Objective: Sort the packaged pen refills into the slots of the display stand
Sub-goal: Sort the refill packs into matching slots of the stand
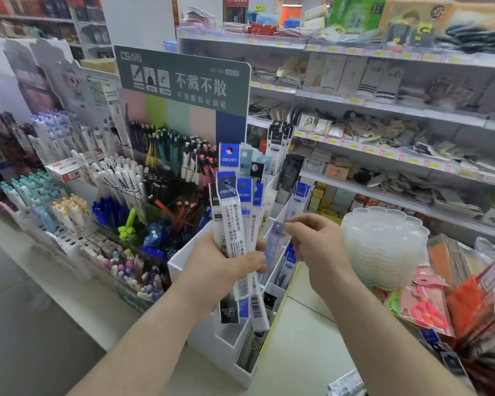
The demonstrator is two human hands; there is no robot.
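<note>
Shop shelves (383,110) behind; our left hand (217,264) grips a fanned bundle of refill packs (235,212), our right hand (317,241) pinches one pack (276,241) over the white display stand (200,338).

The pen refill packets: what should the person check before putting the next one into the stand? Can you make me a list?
1. Bunch of refill packets held firmly by the left hand: ok.
2. One single packet pinched by the right hand: ok.
3. Single packet pulled free of the bunch: cannot tell, they overlap.
4. White display stand right below the hands: ok.
5. Room left in a slot: ok, the near slot looks partly unfilled.
6. Packet type matches the slot's refills: cannot tell, the print is too blurred.
</note>
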